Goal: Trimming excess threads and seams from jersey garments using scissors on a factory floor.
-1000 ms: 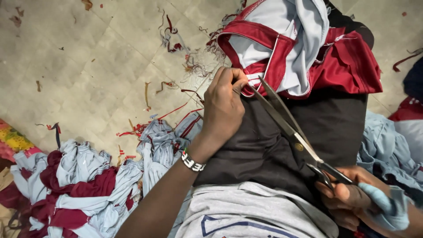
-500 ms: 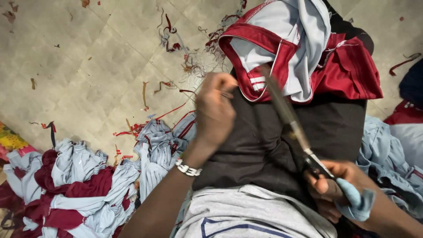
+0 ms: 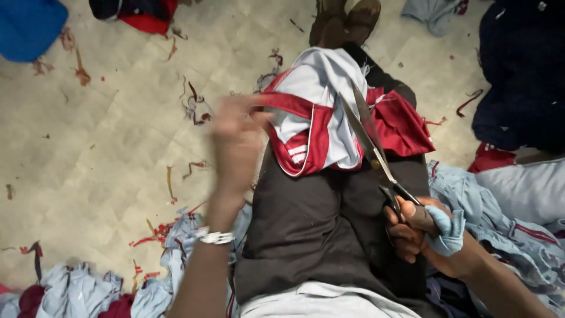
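Note:
A red and white garment (image 3: 318, 112) lies over my lap on dark trousers (image 3: 306, 224). My right hand (image 3: 412, 227), with a light blue cloth (image 3: 447, 229) wrapped by the thumb, grips the handles of large scissors (image 3: 368, 138). The blades point up across the garment's white part. My left hand (image 3: 235, 144) is blurred with motion at the garment's left edge. It seems to hold the red band, pulling it out to the left. A silver bracelet (image 3: 215, 237) sits on that wrist.
Cut light blue and maroon cloth (image 3: 76, 288) is heaped at the lower left. More light blue fabric (image 3: 500, 218) lies by my right arm, dark navy cloth (image 3: 524, 70) at the upper right. Red thread scraps (image 3: 194, 109) litter the tiled floor. My shoes (image 3: 344, 17) show at the top.
My left hand has swung left, away from the scissor blades, stretching the red band. The scissors now lie over the white cloth. The view has tilted toward my feet.

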